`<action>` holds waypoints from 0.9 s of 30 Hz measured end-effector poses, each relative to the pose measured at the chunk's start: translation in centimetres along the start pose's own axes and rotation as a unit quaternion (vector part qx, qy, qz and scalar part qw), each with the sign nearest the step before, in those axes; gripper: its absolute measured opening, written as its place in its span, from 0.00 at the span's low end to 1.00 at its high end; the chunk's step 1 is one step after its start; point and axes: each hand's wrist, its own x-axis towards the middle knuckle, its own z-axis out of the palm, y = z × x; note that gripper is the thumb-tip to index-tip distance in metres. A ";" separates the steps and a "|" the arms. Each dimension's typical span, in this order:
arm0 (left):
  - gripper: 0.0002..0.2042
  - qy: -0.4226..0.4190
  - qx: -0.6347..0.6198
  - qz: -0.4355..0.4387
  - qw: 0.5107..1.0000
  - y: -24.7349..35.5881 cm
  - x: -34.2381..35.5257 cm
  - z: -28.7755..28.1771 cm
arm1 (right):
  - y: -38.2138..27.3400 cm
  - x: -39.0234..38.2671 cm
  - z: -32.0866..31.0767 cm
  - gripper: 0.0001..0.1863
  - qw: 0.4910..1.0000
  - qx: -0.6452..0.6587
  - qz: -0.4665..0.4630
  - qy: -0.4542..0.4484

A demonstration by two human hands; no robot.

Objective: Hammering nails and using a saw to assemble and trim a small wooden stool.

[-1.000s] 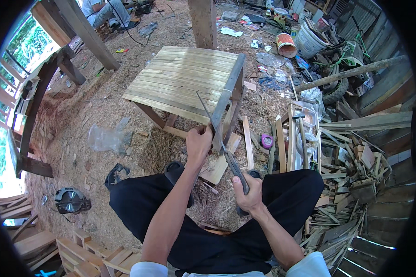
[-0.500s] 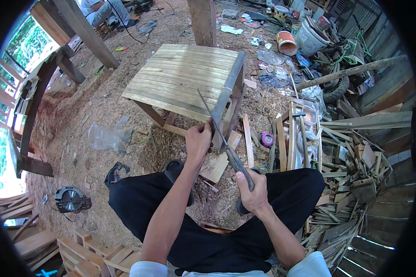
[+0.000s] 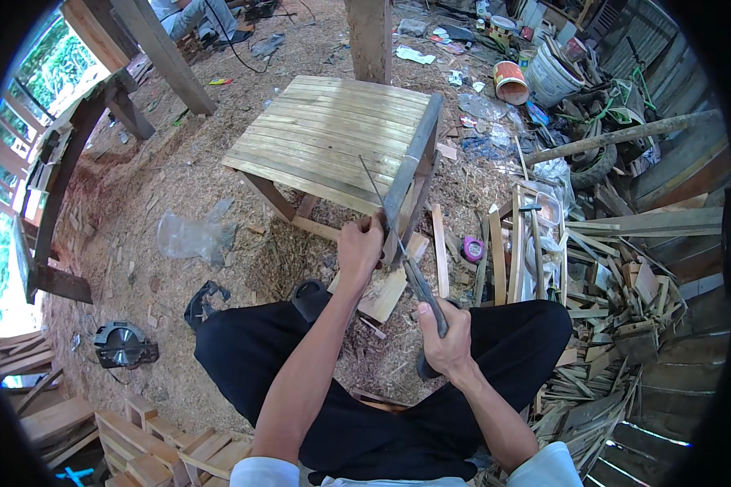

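Observation:
A small wooden table (image 3: 325, 130) with a slatted top stands in front of me, a grey strip (image 3: 414, 154) along its right edge. At its near right corner, my left hand (image 3: 360, 243) has its fingers closed on the end of that strip and the corner below. My right hand (image 3: 447, 337) is wrapped round the grey handle of a handsaw (image 3: 418, 284), held over my right thigh. The saw's thin blade shows nearly edge-on, slanting away to the left across the corner. Whether its teeth are in the wood is hidden.
Loose boards (image 3: 388, 294) lie under the near corner. A pink tape measure (image 3: 473, 249) and a hammer (image 3: 531, 208) are to the right, beside heaped offcuts (image 3: 617, 325). On the left are a circular saw (image 3: 126, 345) and a plastic bag (image 3: 195, 235). Another person (image 3: 199, 20) sits far off.
The view has shifted slightly, so the table and my left hand appear a little further right. My right hand has barely moved in the picture. Both grips are the same.

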 end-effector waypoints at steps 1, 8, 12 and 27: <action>0.25 0.012 0.026 0.004 1.000 -0.1 0.1 0.0 | 0.2 0.1 0.1 0.18 1.000 -0.011 -0.005 -0.002; 0.23 -0.011 -0.001 -0.048 0.999 1.3 -0.8 -0.4 | 1.4 1.9 1.4 0.18 1.000 -0.001 -0.021 0.023; 0.21 -0.022 -0.004 -0.012 1.000 1.2 -1.0 -0.5 | 1.9 1.1 0.9 0.18 0.999 0.023 -0.024 0.014; 0.17 -0.004 0.018 0.068 0.998 -0.3 -0.1 -0.1 | 2.0 0.7 0.6 0.20 1.000 0.008 -0.010 0.006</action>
